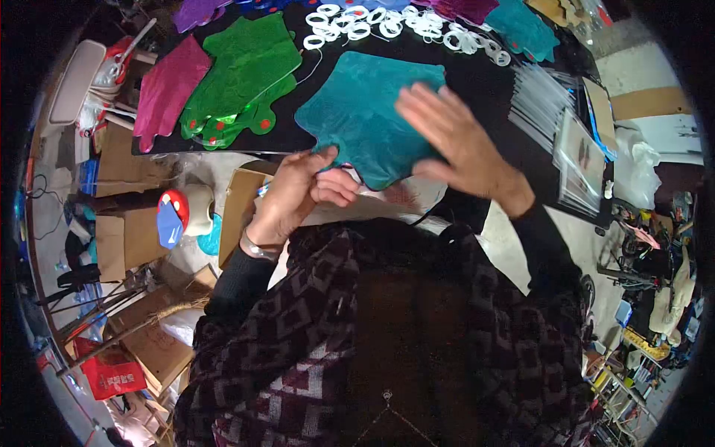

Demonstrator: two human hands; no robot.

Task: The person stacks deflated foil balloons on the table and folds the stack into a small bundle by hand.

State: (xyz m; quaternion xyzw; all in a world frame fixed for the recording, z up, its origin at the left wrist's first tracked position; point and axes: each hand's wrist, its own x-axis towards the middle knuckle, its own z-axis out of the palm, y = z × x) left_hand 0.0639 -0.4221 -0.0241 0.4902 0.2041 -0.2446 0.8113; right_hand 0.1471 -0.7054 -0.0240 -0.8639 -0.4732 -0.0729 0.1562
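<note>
A flat teal foil balloon (pixel 365 112) with a lobed outline lies over the near edge of the black table in front of me. My left hand (pixel 294 186) pinches its lower left edge between thumb and fingers. Over the balloon's right part, my right hand (pixel 458 141) is spread with its fingers stretched out, slightly blurred. Whether that palm touches the foil I cannot tell.
Green foil balloons (pixel 242 74) and a pink one (pixel 171 89) lie to the left. White ribbon coils (pixel 387 22) line the back, with another teal balloon (pixel 525 30) beside them. Clear thin sticks (pixel 540 97) and plastic packets (pixel 581 164) lie right. Cardboard boxes (pixel 134 246) stand below left.
</note>
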